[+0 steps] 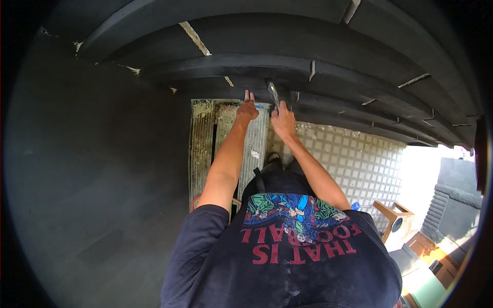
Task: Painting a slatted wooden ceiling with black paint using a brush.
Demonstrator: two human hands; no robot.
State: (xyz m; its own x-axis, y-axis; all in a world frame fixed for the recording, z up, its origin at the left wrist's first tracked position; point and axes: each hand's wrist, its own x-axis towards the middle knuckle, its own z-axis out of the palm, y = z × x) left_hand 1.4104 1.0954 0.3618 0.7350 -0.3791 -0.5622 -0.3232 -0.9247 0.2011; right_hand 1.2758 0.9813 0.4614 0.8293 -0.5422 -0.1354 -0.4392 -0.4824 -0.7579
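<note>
Tool [273, 93] wrapped in our right hand [283, 122], we do best guiding it slowly, our left hand [248, 109], fingers extended, clear of it.

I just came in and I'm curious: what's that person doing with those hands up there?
The person's right hand is gripping a narrow tool, with its dark end up by the dark ledges. I can't tell whether it touches them. The left hand is beside it, two fingers stretched toward the same ledges, and I see nothing held in it. Below the hands are ridged, pale-stained panels and a floor patterned with squares.
</note>
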